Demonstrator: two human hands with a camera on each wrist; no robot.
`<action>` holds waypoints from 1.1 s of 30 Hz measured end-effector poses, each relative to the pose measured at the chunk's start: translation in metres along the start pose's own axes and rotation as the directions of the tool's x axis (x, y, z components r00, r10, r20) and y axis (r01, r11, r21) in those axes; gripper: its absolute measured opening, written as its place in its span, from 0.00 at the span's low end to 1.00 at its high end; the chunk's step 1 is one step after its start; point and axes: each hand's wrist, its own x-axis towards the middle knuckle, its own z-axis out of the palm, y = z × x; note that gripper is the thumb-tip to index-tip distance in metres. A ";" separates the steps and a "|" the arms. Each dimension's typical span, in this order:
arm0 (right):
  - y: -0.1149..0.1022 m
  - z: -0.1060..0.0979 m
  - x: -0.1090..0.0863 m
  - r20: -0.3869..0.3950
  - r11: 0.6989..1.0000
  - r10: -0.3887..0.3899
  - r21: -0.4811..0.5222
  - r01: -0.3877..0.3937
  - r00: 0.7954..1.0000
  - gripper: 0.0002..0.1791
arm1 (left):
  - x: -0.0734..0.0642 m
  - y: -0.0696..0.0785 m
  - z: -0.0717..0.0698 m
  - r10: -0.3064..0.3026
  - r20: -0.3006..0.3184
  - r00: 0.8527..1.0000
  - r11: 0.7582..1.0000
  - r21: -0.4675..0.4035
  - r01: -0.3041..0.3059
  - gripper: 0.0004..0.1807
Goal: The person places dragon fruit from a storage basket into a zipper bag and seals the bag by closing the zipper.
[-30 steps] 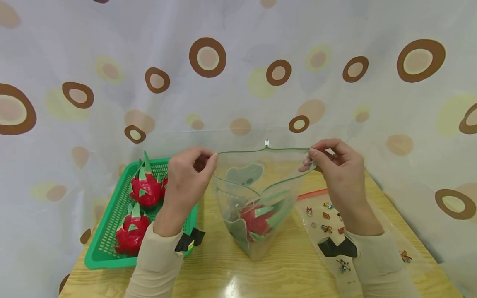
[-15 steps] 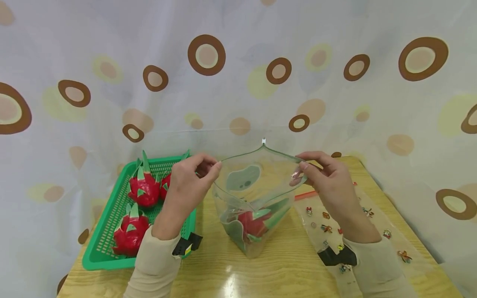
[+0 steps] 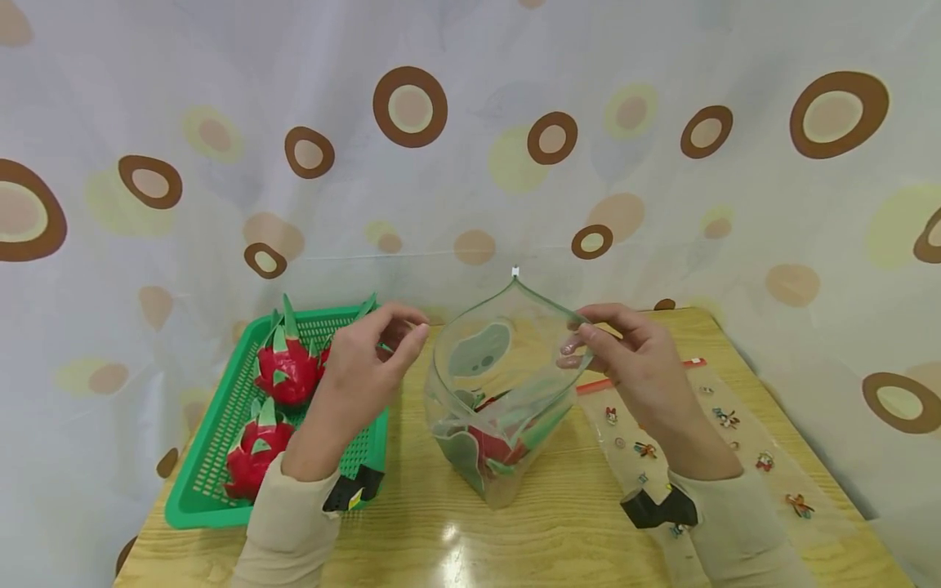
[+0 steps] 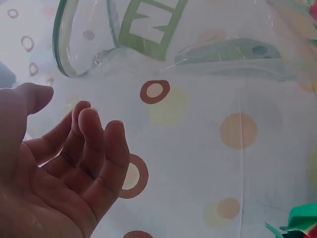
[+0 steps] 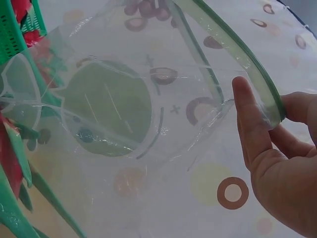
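Observation:
A clear zip bag [image 3: 459,388] with green printing and a green zip strip stands open-mouthed at the middle of the table. A red dragon fruit [image 3: 491,447] with green scales shows through its lower part. My right hand [image 3: 634,353] pinches the right side of the bag's mouth between thumb and fingers. To the left of the bag, my left hand [image 3: 371,359] is apart from the rim. In the left wrist view its thumb and loosely bent fingers hold nothing, with the bag's edge just beyond them. A white zip slider [image 3: 515,272] sits at the rim's back corner.
A green basket [image 3: 180,498] at the left of the wooden table [image 3: 412,539] holds more dragon fruits [image 3: 288,371]. Another transparent bag [image 3: 706,425], with a red strip and small printed figures, lies flat at the right, partly under my right forearm. A patterned curtain [image 3: 470,163] hangs behind.
My left hand has let go of the bag's left rim. My right hand has moved left with its side, so the mouth has become rounder. The slider has shifted slightly left.

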 end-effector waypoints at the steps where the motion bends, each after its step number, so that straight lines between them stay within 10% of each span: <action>1: 0.000 0.000 0.000 -0.001 1.000 0.002 0.003 -0.002 1.000 0.10 | 0.000 -0.002 -0.002 -0.001 -0.010 1.000 1.000 0.010 0.001 0.09; 25: 0.002 0.004 -0.002 0.024 1.000 0.013 -0.017 -0.013 1.000 0.11 | -0.042 -0.073 -0.060 -0.262 -0.149 0.953 0.927 0.237 0.292 0.13; 33: 0.001 0.004 -0.004 0.021 0.999 0.023 -0.032 -0.022 1.000 0.11 | -0.054 -0.097 -0.072 -0.413 -0.087 0.906 0.860 0.289 0.420 0.20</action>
